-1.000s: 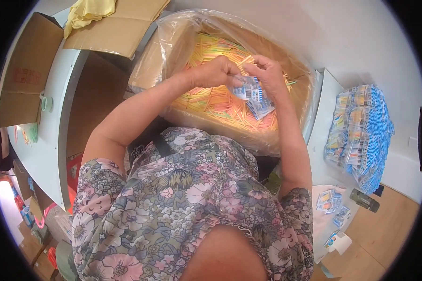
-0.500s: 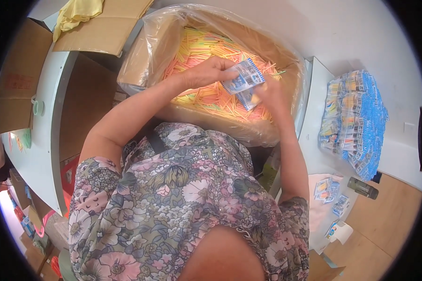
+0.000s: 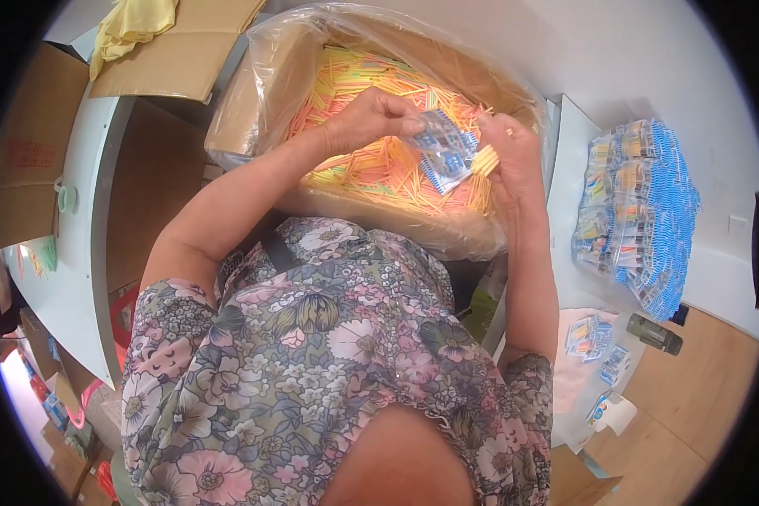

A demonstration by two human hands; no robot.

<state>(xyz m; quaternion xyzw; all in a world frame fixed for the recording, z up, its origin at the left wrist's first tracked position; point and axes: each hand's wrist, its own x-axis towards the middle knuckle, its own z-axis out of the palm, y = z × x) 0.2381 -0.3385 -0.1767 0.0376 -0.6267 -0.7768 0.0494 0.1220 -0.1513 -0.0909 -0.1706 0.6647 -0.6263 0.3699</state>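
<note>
My left hand [image 3: 369, 122] pinches a clear plastic packet [image 3: 437, 137] printed in blue and white, by its left edge. More blue-and-white packaging [image 3: 449, 173] shows just beneath it; I cannot tell whether that is a second packet. My right hand [image 3: 516, 156] is closed around a small bundle of pale yellow sticks [image 3: 485, 160], whose ends point toward the packet. Both hands are above a big cardboard box [image 3: 346, 201] lined with clear plastic. Loose thin sticks [image 3: 379, 173] in yellow, pink, orange and green, like short straws, fill it.
On the white surface to the right stands a tall stack of filled blue-edged packets [image 3: 637, 202]. Nearer lie a few packets [image 3: 589, 337] on a pink cloth, a dark green cylinder [image 3: 654, 335] and a small white box [image 3: 614, 413]. Cardboard [image 3: 177, 51] and a yellow cloth [image 3: 135, 34] are at far left.
My right hand has pulled away from the packet to the right, and its yellow bundle now shows plainly. The packet has tilted in my left hand, which stays near the same place.
</note>
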